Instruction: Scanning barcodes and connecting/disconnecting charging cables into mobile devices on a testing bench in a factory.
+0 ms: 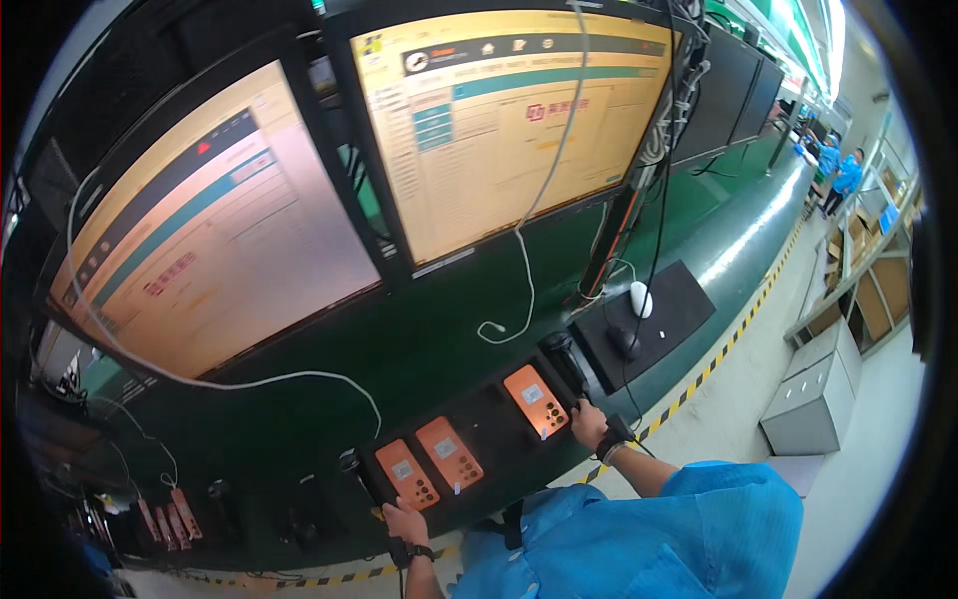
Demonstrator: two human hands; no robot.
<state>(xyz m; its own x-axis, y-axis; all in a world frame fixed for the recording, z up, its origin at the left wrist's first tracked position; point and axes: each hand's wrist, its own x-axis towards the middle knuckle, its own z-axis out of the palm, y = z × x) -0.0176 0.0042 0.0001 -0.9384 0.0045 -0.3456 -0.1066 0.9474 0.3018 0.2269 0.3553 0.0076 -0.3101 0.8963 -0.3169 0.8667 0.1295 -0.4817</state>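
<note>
Grip of the left hand: fingers curled at the lower end of a dark, handle-like object; cannot tell whether they close on it. Left forearm rises from the lower edge, nearly upright in view, dark band at the wrist. Grip of the right hand: fingers bent at the near end of a second black object; how tightly they close, cannot tell. Right forearm, bare below a blue sleeve, slants up and leftward to the hand, black wristband on it. Hands well apart, both at the counter's near side. Three orange phones lie backs up between them on the dark green counter: left phone just above the left hand, middle phone close beside it, right phone set apart, next to the right hand. Each bears a pale label.
</note>
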